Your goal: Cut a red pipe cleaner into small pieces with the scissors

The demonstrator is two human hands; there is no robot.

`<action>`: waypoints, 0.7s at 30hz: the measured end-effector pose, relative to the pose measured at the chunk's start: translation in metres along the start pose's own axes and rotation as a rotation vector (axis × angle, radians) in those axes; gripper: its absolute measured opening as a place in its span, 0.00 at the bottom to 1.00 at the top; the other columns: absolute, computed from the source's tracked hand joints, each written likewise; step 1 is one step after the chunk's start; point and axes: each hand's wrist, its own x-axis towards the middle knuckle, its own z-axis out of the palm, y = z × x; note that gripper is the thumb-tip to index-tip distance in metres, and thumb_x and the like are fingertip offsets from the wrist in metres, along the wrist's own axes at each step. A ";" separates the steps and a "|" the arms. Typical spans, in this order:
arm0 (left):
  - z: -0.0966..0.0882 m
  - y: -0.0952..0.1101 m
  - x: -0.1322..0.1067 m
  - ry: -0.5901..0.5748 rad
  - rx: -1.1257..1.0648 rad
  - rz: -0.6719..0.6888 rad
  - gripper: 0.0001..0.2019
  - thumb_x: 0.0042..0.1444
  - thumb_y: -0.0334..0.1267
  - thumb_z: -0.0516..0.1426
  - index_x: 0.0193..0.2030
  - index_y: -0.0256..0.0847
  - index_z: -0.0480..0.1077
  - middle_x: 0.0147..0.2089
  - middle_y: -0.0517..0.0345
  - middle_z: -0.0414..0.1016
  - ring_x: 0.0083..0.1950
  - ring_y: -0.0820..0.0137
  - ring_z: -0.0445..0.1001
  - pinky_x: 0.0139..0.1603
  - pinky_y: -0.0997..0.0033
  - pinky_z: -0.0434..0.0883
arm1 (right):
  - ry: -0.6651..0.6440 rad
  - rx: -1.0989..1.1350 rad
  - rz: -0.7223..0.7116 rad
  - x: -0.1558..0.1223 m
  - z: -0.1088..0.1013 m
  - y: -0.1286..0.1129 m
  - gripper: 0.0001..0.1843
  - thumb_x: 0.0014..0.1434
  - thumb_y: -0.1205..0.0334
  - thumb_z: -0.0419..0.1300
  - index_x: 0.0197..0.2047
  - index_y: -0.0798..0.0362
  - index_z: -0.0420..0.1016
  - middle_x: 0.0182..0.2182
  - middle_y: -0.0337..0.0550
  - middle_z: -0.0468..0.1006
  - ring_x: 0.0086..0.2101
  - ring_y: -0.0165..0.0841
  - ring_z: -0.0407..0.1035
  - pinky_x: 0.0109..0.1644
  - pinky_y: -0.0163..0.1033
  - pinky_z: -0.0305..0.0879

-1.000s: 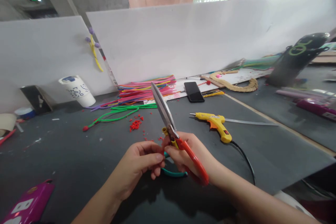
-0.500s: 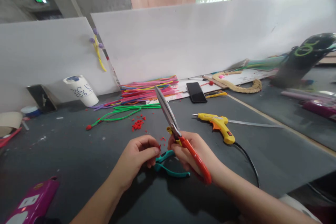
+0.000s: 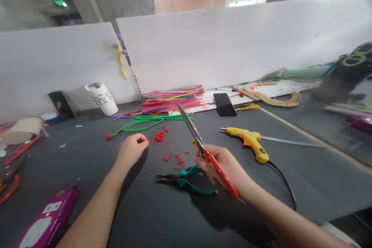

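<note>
My right hand point(image 3: 222, 159) is closed around red-handled scissors point(image 3: 188, 124), whose blades point up and away, pressed together. A small yellow piece point(image 3: 195, 144) shows beside the scissors at my fingers. My left hand point(image 3: 132, 150) hovers low over the table, thumb and fingers pinched; whatever is between them is too small to make out. Just right of it lies a pile of red snippets point(image 3: 159, 136), with more red bits point(image 3: 180, 159) scattered nearer. Teal-handled needle-nose pliers point(image 3: 183, 181) rest below the right hand. Behind the left hand is a green stem point(image 3: 128, 127) with a red tip.
Pipe cleaners point(image 3: 171, 100) lie heaped against the white partition point(image 3: 203, 54), beside a black phone point(image 3: 224, 104). A yellow glue gun point(image 3: 250, 139) with its cord is at right. A purple power strip point(image 3: 54, 217) sits front left, a white marked cup point(image 3: 101, 99) back left.
My left hand has moved left and away from the pliers, toward the red pile, uncovering the pliers' jaws and red bits. The right hand still holds the scissors. The view has shifted slightly left.
</note>
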 end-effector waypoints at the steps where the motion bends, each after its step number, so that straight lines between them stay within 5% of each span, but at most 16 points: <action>1: 0.002 -0.003 0.003 0.002 0.022 0.008 0.06 0.41 0.37 0.54 0.18 0.41 0.68 0.19 0.61 0.68 0.23 0.70 0.64 0.25 0.73 0.55 | -0.006 -0.001 -0.001 0.000 0.000 0.001 0.07 0.48 0.65 0.52 0.22 0.52 0.57 0.13 0.27 0.56 0.12 0.21 0.54 0.15 0.26 0.49; 8: 0.009 -0.005 0.007 0.009 0.110 0.047 0.13 0.48 0.41 0.49 0.31 0.39 0.73 0.23 0.56 0.72 0.26 0.66 0.68 0.28 0.71 0.59 | 0.017 -0.034 0.013 0.002 0.004 -0.002 0.06 0.48 0.64 0.54 0.23 0.52 0.59 0.09 0.26 0.56 0.11 0.22 0.52 0.15 0.26 0.48; 12: 0.001 0.009 -0.007 -0.014 0.124 0.136 0.11 0.47 0.34 0.48 0.33 0.38 0.71 0.32 0.55 0.71 0.29 0.68 0.67 0.31 0.71 0.60 | 0.018 -0.056 0.022 0.004 0.003 -0.002 0.06 0.49 0.63 0.53 0.23 0.52 0.60 0.08 0.26 0.56 0.11 0.22 0.52 0.15 0.27 0.48; 21: 0.022 0.038 -0.040 -0.404 0.095 0.484 0.08 0.49 0.31 0.52 0.31 0.42 0.72 0.32 0.61 0.68 0.32 0.72 0.67 0.34 0.74 0.62 | 0.031 -0.042 0.030 0.004 -0.001 -0.002 0.06 0.48 0.64 0.54 0.22 0.52 0.61 0.09 0.26 0.56 0.11 0.22 0.52 0.14 0.27 0.47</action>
